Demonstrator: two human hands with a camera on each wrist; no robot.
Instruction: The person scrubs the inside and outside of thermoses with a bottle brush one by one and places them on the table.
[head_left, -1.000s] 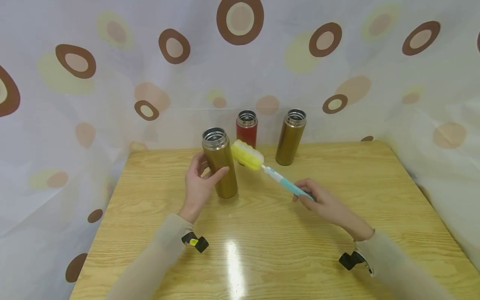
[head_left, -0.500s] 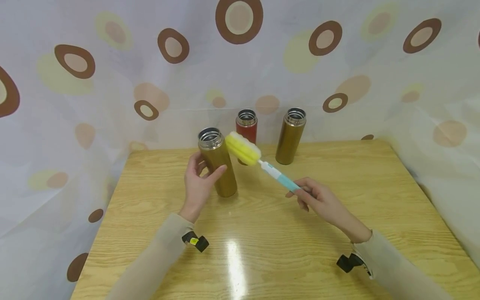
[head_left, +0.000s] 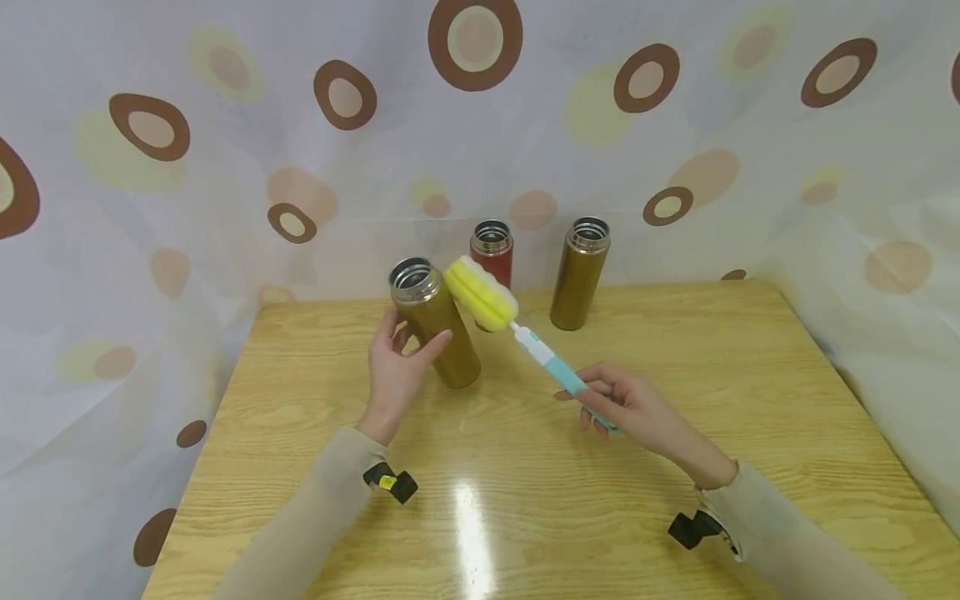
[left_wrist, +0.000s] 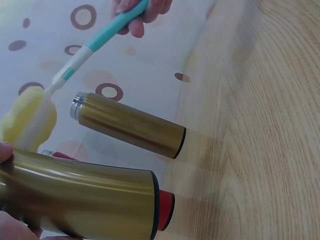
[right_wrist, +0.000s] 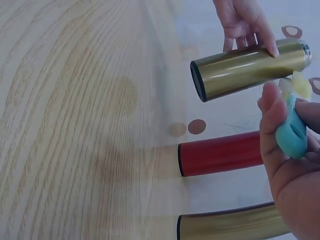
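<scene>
Two hands are busy, and each grip is grasping something. The left hand holds a gold bottle between thumb and fingers; this bottle is uncapped, lifted above the table, and its mouth leans to the person's left. The right hand grasps a brush by its turquoise handle. The yellow and white sponge head is outside the bottle, just beside its neck; whether they touch, I cannot tell. Behind the sponge, a red bottle stands upright, partly hidden by it. To the right of the red one stands another gold bottle, also uncapped. Behind the table hangs a pale cloth with brown rings and dots.
</scene>
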